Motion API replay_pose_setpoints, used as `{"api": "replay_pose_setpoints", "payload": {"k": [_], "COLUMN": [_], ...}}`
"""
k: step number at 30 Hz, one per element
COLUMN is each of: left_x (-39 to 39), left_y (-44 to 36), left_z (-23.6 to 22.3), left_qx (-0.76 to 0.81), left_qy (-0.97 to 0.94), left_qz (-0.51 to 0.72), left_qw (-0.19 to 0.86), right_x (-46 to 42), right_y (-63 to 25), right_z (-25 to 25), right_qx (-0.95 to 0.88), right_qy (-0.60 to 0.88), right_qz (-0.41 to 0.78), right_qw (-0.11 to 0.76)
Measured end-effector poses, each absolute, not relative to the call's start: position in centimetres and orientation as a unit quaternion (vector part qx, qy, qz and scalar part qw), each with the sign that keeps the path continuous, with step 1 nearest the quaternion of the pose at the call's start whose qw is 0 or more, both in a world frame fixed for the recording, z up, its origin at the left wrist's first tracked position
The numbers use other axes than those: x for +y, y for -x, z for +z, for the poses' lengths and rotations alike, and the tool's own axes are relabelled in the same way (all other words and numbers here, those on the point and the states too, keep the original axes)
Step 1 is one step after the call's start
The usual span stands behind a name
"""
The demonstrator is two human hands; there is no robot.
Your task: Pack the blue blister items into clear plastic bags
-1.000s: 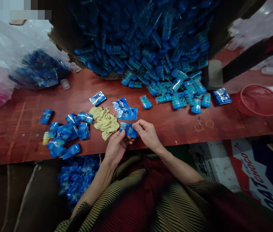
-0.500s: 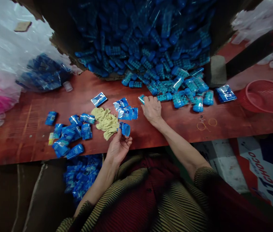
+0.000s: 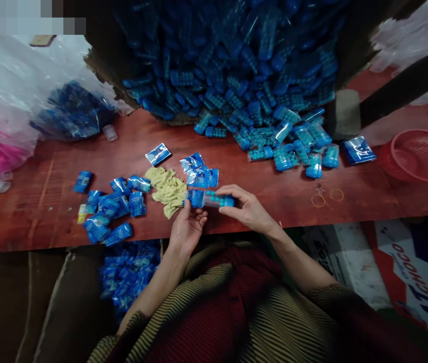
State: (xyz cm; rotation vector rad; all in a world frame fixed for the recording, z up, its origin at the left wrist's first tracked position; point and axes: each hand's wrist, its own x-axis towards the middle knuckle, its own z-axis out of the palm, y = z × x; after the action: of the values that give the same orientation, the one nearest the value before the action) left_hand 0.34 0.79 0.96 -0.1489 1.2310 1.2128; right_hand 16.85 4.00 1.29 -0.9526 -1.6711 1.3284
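Note:
My left hand (image 3: 189,224) pinches a blue printed sleeve (image 3: 196,198) over the table. My right hand (image 3: 247,207) grips a clear bottle (image 3: 218,198) of blue balls by its blue-capped end. The bottle lies level, its clear end at the sleeve's mouth; whether it is inside I cannot tell. Left of my hands lies a crumpled yellow cloth (image 3: 166,189). Flat blue sleeves (image 3: 202,177) rest just beyond the bottle. Several sleeved bottles (image 3: 110,206) form a group at the left.
A large torn carton full of blue bottles (image 3: 232,75) stands at the back, spilling onto the red table (image 3: 199,138). To the right are a red basket (image 3: 391,156), a blue packet (image 3: 358,150) and rubber bands (image 3: 318,200). Plastic bags (image 3: 5,85) fill the left.
My right hand has come back from the bottle pile toward my left hand, bringing a bottle to the sleeve. My left hand stays nearly in place, still holding the sleeve.

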Motion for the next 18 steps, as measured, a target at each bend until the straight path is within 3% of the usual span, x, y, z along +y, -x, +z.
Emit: {"api": "replay_pose_setpoints", "payload": {"k": [10, 18], "left_x": [0.5, 0.3], "left_y": [-0.5, -0.4], "left_z": [1.4, 1.3], "left_qx": [0.533, 0.526], "left_qy": [0.051, -0.014], "left_qz": [0.553, 0.574], "left_qw": [0.638, 0.627], "right_x": [2.6, 2.7], "right_y": [-16.5, -16.5], "right_z": [1.5, 1.5], "right_qx": [-0.769, -0.735], "right_qy": [0.413, 0.385], "right_qz": [0.353, 0.414], "right_qw": [0.338, 0.374]}}
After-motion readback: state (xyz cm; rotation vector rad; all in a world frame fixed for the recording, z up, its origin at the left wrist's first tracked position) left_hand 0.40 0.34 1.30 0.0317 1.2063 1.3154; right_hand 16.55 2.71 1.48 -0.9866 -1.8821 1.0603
